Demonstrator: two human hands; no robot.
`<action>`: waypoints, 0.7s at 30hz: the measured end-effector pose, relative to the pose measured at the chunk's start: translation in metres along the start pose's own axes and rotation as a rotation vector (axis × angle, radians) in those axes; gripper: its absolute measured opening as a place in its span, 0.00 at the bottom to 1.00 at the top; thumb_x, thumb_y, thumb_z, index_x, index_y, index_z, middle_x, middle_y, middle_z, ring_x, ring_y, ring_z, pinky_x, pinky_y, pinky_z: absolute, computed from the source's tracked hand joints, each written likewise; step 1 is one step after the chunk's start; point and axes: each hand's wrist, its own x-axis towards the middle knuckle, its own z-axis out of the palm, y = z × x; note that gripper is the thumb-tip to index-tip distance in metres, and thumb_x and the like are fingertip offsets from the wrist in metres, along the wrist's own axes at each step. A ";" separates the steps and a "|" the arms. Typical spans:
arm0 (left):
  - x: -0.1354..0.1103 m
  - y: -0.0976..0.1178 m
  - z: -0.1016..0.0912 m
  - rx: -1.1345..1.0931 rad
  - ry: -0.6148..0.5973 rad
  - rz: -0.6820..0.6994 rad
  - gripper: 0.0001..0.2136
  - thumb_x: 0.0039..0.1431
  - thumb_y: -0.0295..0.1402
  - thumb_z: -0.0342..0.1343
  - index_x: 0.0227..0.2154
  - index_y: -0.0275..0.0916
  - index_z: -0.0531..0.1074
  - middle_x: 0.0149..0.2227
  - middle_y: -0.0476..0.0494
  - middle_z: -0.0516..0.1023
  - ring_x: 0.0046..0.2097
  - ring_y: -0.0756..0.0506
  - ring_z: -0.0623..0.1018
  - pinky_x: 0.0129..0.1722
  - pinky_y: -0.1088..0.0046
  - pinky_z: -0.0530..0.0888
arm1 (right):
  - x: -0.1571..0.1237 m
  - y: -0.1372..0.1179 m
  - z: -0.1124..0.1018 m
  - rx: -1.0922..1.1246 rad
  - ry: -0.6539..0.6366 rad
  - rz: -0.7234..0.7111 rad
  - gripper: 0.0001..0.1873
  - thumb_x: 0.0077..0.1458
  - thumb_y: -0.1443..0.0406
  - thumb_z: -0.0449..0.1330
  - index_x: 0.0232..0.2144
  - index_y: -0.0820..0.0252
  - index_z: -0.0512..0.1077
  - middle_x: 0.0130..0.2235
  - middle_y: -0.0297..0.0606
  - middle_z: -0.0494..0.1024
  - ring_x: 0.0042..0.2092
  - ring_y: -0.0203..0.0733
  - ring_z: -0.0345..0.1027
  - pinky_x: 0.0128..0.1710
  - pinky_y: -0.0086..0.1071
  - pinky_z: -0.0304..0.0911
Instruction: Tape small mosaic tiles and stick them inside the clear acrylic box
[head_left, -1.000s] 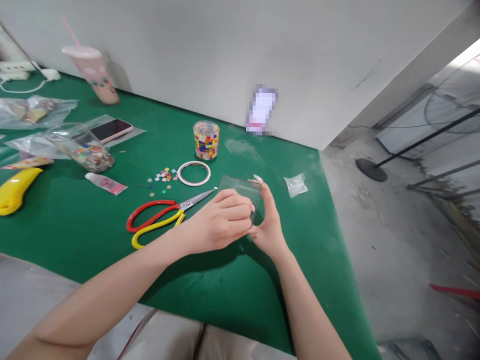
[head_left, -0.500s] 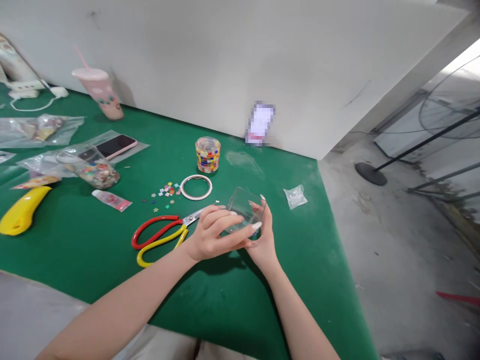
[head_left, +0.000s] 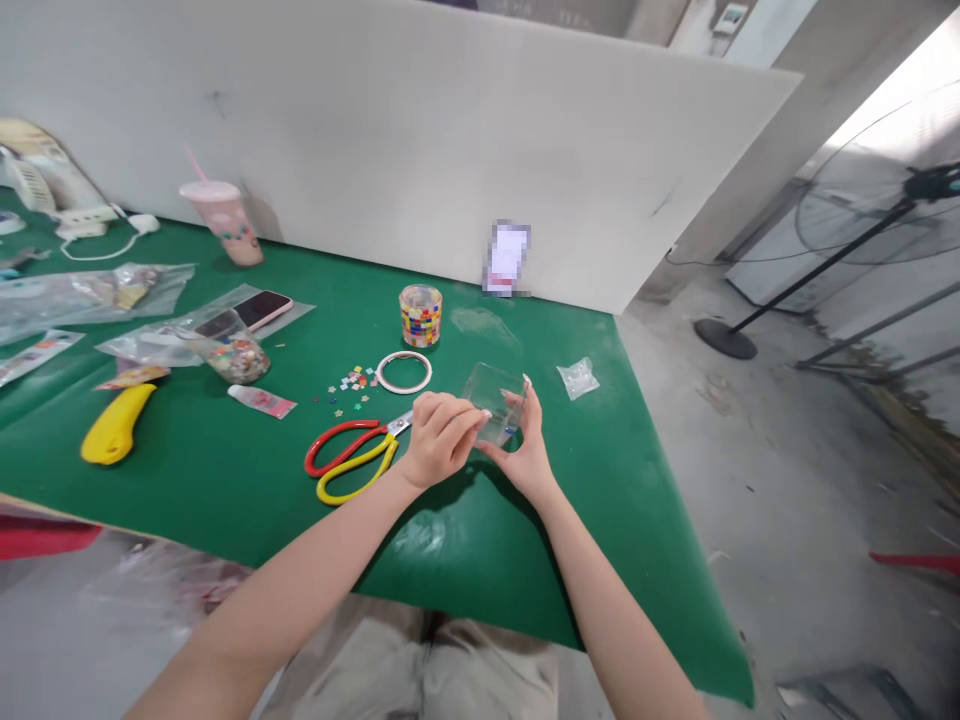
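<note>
A clear plastic box (head_left: 487, 385) is held above the green table, tilted. Its right side and underside rest in my right hand (head_left: 531, 455), thumb below and fingers behind the far edge. A small blue bit shows at its lower right. My left hand (head_left: 446, 435) is closed at the near left side of the box, fingertips pinched together against it; what they pinch, if anything, is too small to tell. Just left of that hand lie scissors (head_left: 352, 455) with red and yellow handles, their blade tips hidden behind it. A white tape roll (head_left: 404, 372) lies beyond.
Small colored pieces (head_left: 358, 382) lie scattered left of the roll. Behind stands a mosaic-covered glass (head_left: 421, 318). Farther left are a tube (head_left: 262, 401), a yellow-handled tool (head_left: 118, 425), a cup of beads (head_left: 236, 357), a phone (head_left: 262, 308) and a pink tumbler (head_left: 229, 225). A small packet (head_left: 578, 378) lies right.
My left hand's fingers have gone from spread across the box to curled and pinched at its left side. My right hand still holds the box. The head view has tilted up and shifted.
</note>
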 end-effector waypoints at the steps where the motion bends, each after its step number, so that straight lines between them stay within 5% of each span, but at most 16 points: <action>1: -0.002 -0.001 0.001 -0.001 0.007 -0.026 0.11 0.70 0.36 0.58 0.50 0.37 0.74 0.48 0.42 0.78 0.44 0.45 0.80 0.44 0.63 0.80 | -0.003 0.000 -0.001 -0.013 -0.002 -0.011 0.60 0.48 0.44 0.71 0.71 0.50 0.43 0.61 0.53 0.68 0.63 0.58 0.66 0.62 0.60 0.65; 10: -0.013 -0.013 0.008 -0.037 0.060 -0.170 0.13 0.70 0.38 0.58 0.52 0.37 0.73 0.51 0.40 0.77 0.47 0.43 0.80 0.46 0.60 0.80 | -0.021 0.002 -0.007 -0.168 0.147 -0.137 0.59 0.47 0.40 0.70 0.70 0.51 0.46 0.65 0.54 0.61 0.65 0.63 0.62 0.58 0.61 0.66; 18: -0.013 -0.022 0.013 -0.167 0.026 -0.319 0.13 0.70 0.39 0.57 0.50 0.37 0.74 0.48 0.41 0.78 0.43 0.45 0.80 0.42 0.64 0.81 | -0.005 -0.016 -0.024 -0.156 0.460 -0.226 0.22 0.64 0.54 0.63 0.54 0.60 0.70 0.55 0.44 0.73 0.54 0.50 0.70 0.53 0.50 0.70; 21: -0.008 -0.034 0.011 -0.201 0.071 -0.458 0.12 0.70 0.39 0.57 0.49 0.36 0.74 0.47 0.42 0.78 0.42 0.46 0.80 0.42 0.64 0.81 | -0.021 -0.045 -0.020 -0.064 0.429 -0.188 0.15 0.66 0.55 0.61 0.43 0.62 0.74 0.43 0.38 0.77 0.43 0.42 0.73 0.47 0.42 0.72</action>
